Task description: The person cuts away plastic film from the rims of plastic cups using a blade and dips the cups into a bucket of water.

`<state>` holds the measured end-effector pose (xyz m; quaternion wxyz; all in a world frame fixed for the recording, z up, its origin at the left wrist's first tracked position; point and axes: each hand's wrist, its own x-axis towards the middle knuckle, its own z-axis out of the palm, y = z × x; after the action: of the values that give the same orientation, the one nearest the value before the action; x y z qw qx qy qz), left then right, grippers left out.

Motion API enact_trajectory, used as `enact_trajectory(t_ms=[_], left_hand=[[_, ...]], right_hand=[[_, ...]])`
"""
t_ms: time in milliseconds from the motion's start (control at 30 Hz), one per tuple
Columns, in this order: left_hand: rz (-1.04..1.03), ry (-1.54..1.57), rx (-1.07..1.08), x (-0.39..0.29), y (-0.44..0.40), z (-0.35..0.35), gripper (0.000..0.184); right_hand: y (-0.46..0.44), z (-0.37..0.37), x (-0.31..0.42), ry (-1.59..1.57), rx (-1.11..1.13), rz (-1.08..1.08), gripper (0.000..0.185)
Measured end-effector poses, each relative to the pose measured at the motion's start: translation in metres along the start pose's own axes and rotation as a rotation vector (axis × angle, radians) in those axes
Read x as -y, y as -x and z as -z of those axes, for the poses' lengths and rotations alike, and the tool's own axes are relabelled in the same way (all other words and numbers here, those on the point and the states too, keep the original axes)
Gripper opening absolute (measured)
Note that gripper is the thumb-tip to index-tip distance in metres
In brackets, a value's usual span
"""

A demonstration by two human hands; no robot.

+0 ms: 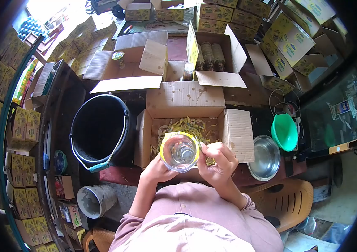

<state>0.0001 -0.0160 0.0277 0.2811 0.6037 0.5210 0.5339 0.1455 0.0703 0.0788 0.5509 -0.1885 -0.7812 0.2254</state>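
A clear plastic cup or jar (180,153) with a yellow band round its edge is held in front of my chest, its round opening facing up. My left hand (157,170) is wrapped round its lower left side. At the right edge, my right hand (217,163) pinches the yellow band between thumb and fingers. Below and beyond the jar stands an open cardboard box (185,94) with many yellow-green strips (187,125) lying inside; the jar and my hands hide part of them.
A black bucket (99,128) stands left of the box, a steel bowl (264,158) and a green bowl (284,132) right. Open cartons (128,82) line the back, one holding stacked jars (212,56). A grey bucket (96,201) and a chair (283,201) stand nearer.
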Motion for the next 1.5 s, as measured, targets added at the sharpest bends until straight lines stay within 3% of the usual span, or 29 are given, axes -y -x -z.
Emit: enact_trajectory(t_ms=[300,533,933,1233,1500], left_hand=[[0.001,0.133,0.086,-0.006,-0.005,0.002,0.065],[0.075,0.649,-0.019,0.003,-0.005,-0.009,0.077],[0.103,0.6,-0.076,0.0,-0.005,-0.014,0.076],[0.039,0.303,0.04,0.007,-0.005,-0.006,0.076],[0.174,0.666,0.033,0.005,-0.004,-0.01,0.077]], right_hand=[[-0.002,0.003,-0.004,-0.08,0.006,-0.075,0.016],[-0.002,0.002,0.005,-0.055,-0.029,-0.171,0.013],[0.004,-0.001,0.005,-0.04,-0.004,-0.109,0.014],[-0.002,-0.002,-0.002,0.068,0.0,-0.028,0.017],[-0.008,0.0,-0.003,-0.058,-0.007,-0.16,0.014]])
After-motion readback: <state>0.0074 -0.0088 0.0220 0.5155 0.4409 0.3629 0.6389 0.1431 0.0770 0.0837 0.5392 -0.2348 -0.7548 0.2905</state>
